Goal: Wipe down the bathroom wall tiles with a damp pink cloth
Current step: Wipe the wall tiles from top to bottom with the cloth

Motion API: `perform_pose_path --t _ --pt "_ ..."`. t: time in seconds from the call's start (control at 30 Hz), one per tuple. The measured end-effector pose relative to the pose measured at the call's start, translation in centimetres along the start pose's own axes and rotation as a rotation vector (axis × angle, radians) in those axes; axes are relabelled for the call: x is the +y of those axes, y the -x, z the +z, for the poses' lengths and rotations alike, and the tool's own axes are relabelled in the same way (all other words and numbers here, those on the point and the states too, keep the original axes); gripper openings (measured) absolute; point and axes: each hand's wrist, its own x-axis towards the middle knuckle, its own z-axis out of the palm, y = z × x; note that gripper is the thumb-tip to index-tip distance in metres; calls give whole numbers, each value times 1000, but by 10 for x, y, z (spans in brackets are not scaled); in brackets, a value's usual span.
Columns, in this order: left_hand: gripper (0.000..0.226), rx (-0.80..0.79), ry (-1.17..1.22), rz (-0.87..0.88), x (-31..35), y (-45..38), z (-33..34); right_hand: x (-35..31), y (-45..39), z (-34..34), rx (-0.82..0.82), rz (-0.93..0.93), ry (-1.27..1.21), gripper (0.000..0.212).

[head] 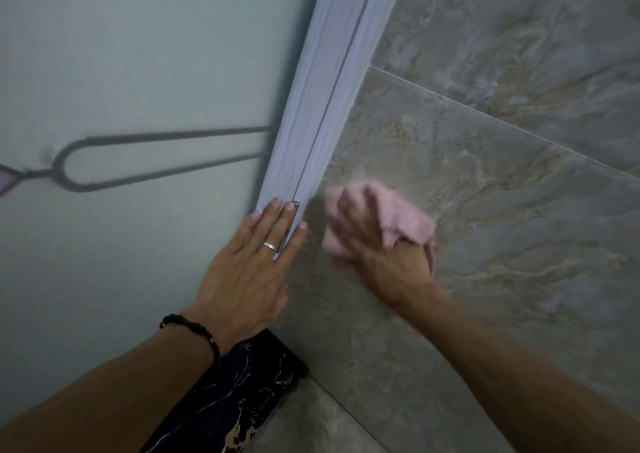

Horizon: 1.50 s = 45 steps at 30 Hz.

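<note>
Your left hand [249, 272] wore a plain silver band [270, 246] on the ring finger, narrow and smooth, with a bright glint along its upper edge. Round your left wrist sat a black bracelet [194, 328] of small dark beads or knots, strung close together, with one tiny pale bead showing near its lower end. Both forearms were bare right up to the frame edge; no sleeve or cuff showed on either. Your left nails were short and unpainted. Your right hand [384, 244] was blurred, so its nails could not be made out, and no ring or band could be made out on it.
</note>
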Motion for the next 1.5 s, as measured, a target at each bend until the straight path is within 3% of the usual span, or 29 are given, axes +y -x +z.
perform_pose_path --t 0.07,0.13,0.2,0.3,0.37,0.5,0.6,0.67,0.7,0.77,0.8,0.83,0.9,0.93,1.03,1.13,1.3,1.43,1.5 --pt "90 1 -4 5 -1 0 0 3 -34 -9 84 120 14 67" --pt "90 -9 -11 15 -1 0 1 -11 -47 4 2 135 44 65" --pt "90 -21 -25 28 -2 1 2 -29 -33 28 -157 75 6 68" --pt "90 -32 -37 42 -3 1 0 -22 -3 33 -232 -165 44 72" --pt "89 -49 -48 35 -3 2 -2 -6 -4 23 -173 -214 28 70" --pt "88 -51 -63 50 -4 4 1 -9 -37 6 -73 -23 63 58" --pt "89 -52 -88 67 -5 2 2 -39 -13 19 -392 -35 101 66" --pt "88 -57 -67 60 -2 2 1 -41 12 24 -589 -231 -159 65" --pt "88 -54 -40 54 -1 2 2 -39 9 13 -543 -449 -441 56" --pt "88 -45 0 51 0 2 3 -31 12 -10 -353 -130 -957 30" --pt "87 -40 12 56 1 2 5 -20 10 -24 -263 -21 -860 27" --pt "86 -32 23 62 0 2 6 -3 5 -28 -110 -73 -563 32" --pt "83 -27 38 73 -1 1 7 19 4 -26 -71 5 3 62" --pt "82 -29 36 82 -1 0 7 15 12 -23 -57 44 127 71" --pt "78 -18 57 106 9 -7 7 -15 65 6 -233 -114 175 78" --pt "82 -9 129 111 31 -19 7 10 104 -17 -144 -58 32 52" --pt "86 32 249 188 77 -45 3 55 111 -72 -29 120 291 62" --pt "82 101 329 272 111 -74 -9 33 181 -54 -224 15 122 54" --pt "79 157 380 319 131 -85 -18 51 201 -81 -241 29 146 51"
